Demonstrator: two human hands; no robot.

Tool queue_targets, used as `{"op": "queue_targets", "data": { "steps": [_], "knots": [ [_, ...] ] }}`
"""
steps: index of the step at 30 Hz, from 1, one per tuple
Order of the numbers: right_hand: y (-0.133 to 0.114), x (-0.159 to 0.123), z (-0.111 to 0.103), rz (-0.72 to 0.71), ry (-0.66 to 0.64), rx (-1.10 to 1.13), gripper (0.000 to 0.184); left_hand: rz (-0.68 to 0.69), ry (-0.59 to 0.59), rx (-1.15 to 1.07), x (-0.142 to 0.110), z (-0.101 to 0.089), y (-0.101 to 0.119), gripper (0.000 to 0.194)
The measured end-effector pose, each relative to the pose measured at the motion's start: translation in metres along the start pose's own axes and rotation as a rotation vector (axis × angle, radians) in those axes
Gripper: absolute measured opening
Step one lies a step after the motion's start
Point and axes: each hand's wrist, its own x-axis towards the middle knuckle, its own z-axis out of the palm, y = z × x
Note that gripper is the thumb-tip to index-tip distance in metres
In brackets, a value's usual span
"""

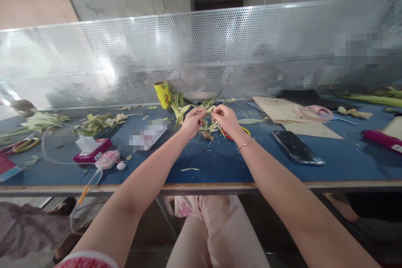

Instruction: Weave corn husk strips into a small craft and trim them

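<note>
My left hand (194, 122) and my right hand (226, 119) are raised close together over the middle of the blue table, fingers pinched. A small pale green leaf strip (208, 111) runs between the fingertips of both. Behind and below them lies a heap of green and pale leaves (179, 109), with a brown, root-like bit (207, 135) at its near side. Scissors with red and yellow handles (246, 130) are partly hidden behind my right wrist. A thin pale strip (190, 169) lies nearer the front edge.
A yellow roll (162, 94) stands before the perforated metal screen (220, 29). To the left are a lit phone (150, 135), a magenta box (94, 150) and a pink charger (107, 159) with cables. A dark phone (297, 147) and cardboard sheets (310, 129) lie right.
</note>
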Motion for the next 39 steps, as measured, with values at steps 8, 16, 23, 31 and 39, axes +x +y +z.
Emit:
{"op": "queue_targets", "data": {
  "steps": [8, 16, 23, 31, 39],
  "knots": [
    [-0.0001, -0.0010, -0.0013, -0.076, -0.019, -0.041, 0.006, -0.034, -0.032, -0.109, 0.0067, -0.0062, -0.0031, 0.011],
    [-0.0052, -0.0037, -0.0007, -0.085, -0.059, -0.026, 0.006, -0.022, -0.040, -0.085, 0.0040, -0.0047, -0.0032, 0.013],
    [-0.0051, -0.0034, 0.0005, -0.111, -0.040, 0.013, 0.007, 0.012, 0.019, -0.017, 0.0028, -0.0017, -0.0041, 0.019],
    [-0.0033, -0.0018, 0.0001, -0.131, -0.060, 0.047, 0.010, 0.027, 0.006, 0.010, 0.0005, -0.0005, -0.0035, 0.022],
    [0.0009, -0.0007, 0.0012, -0.248, -0.068, -0.026, 0.012, 0.032, 0.017, 0.013, -0.0003, 0.0002, -0.0028, 0.024]
  ]
}}
